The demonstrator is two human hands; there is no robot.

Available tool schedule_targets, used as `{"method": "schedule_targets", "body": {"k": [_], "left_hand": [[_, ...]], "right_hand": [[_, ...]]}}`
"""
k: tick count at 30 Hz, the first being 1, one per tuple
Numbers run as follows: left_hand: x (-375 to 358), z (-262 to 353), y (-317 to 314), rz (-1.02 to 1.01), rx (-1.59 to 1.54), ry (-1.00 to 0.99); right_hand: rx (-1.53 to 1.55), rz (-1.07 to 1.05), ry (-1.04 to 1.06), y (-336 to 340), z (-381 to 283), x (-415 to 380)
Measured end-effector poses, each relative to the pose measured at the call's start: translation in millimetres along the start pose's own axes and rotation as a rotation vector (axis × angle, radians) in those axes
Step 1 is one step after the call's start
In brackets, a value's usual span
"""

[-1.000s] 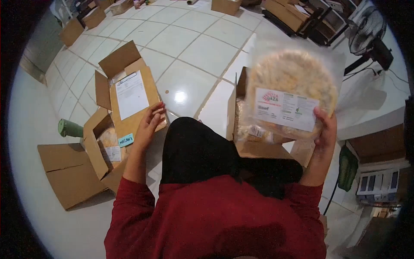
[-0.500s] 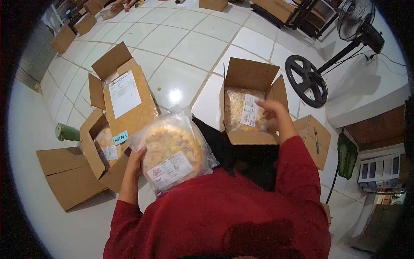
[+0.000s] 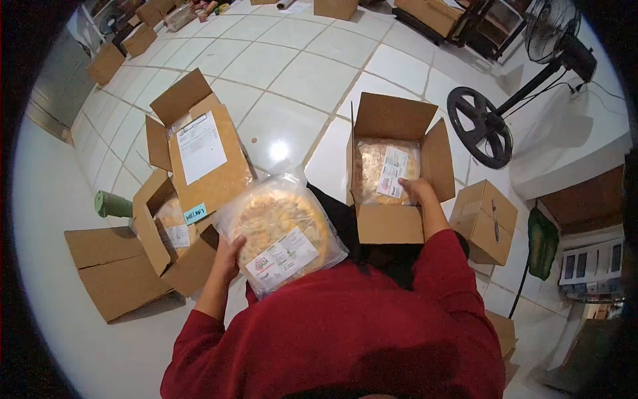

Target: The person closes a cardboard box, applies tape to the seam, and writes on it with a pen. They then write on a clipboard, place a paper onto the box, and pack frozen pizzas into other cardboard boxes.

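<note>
A round, plastic-wrapped food pack (image 3: pixel 282 223) with a white label is gripped at its left edge by my left hand (image 3: pixel 230 256), above my lap. My right hand (image 3: pixel 419 190) reaches into the open cardboard box (image 3: pixel 390 223) on the right. Its fingers are at the lower right edge of a labelled pack (image 3: pixel 372 170) inside; whether they grip it I cannot tell. To the left, another open box (image 3: pixel 147 229) holds a similar labelled pack (image 3: pixel 174 219). A brown clipboard (image 3: pixel 229 163) with a white paper (image 3: pixel 199 147) leans over that box.
A green cup-like object (image 3: pixel 111 204) lies beside the left box. At right are a closed box (image 3: pixel 484 223) with a pen (image 3: pixel 496 223) on it and a black fan base (image 3: pixel 480 126). Further boxes (image 3: pixel 335 8) stand at the far side of the tiled floor.
My right hand has moved lower, to the lower right edge of the boxed pack and its label. The view has shifted slightly; my left hand still holds its pack.
</note>
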State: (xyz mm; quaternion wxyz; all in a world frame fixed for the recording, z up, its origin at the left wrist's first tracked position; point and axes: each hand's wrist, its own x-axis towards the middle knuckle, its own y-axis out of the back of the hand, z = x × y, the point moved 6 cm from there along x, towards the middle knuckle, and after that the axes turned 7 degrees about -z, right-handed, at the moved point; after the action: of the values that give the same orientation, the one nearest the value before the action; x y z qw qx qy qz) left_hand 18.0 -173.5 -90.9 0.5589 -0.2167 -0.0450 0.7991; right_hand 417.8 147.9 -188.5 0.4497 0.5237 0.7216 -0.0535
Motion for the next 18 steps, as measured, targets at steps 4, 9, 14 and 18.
{"method": "schedule_targets", "body": {"k": [4,9,14,18], "left_hand": [[11.0,-3.4,3.0,0.062,0.009,-0.020],[20.2,0.2,-5.4,0.054,-0.085,0.019],[15.4,-3.8,-3.9,0.023,-0.064,0.081],[14.0,-11.4,14.0,0.048,-0.110,0.135]], "right_hand": [[0.044,0.106,0.192,10.3,-16.2,-26.0],[-0.103,0.373,0.473,-1.0,-70.7,-97.9],[-0.135,0.469,0.881,-21.5,-128.9,-200.4],[0.434,0.200,0.907,13.6,-160.5,-282.5]]}}
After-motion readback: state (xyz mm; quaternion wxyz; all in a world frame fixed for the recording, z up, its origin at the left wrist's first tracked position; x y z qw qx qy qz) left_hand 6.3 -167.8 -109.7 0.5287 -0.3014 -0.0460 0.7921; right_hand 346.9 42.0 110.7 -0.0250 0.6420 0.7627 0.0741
